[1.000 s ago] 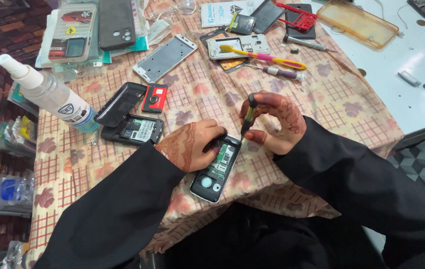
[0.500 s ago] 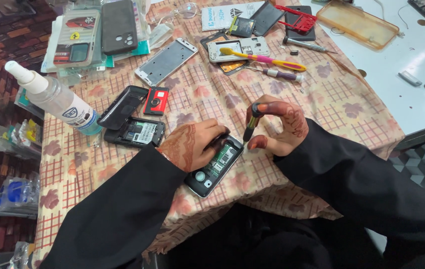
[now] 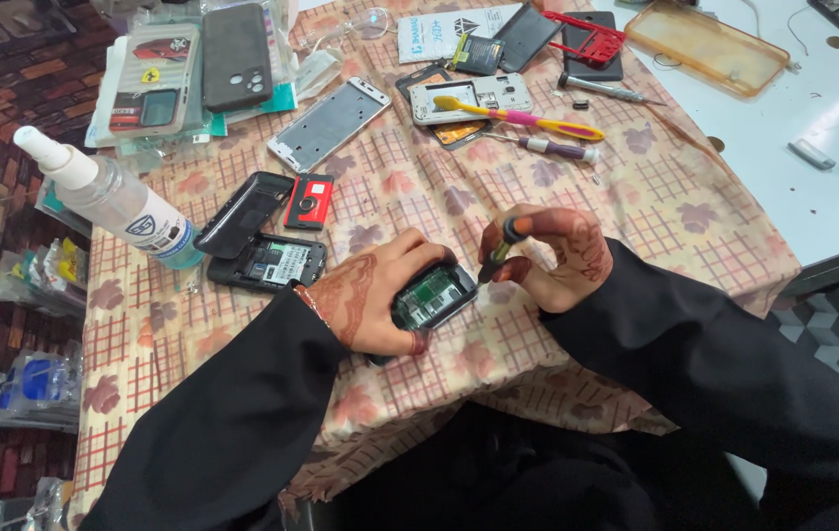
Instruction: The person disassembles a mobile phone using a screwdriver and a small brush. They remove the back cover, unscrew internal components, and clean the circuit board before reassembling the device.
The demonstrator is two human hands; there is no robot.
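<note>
At the table's far left corner lie clear packets holding phone cases, one grey, one dark. The spray bottle's label is white with a dark shield. A white printed card lies at the far edge.

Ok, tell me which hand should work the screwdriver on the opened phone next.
Right. The right hand already grips the screwdriver, its tip at the opened phone. The left hand is wrapped around the phone, steadying it on the table.
</note>
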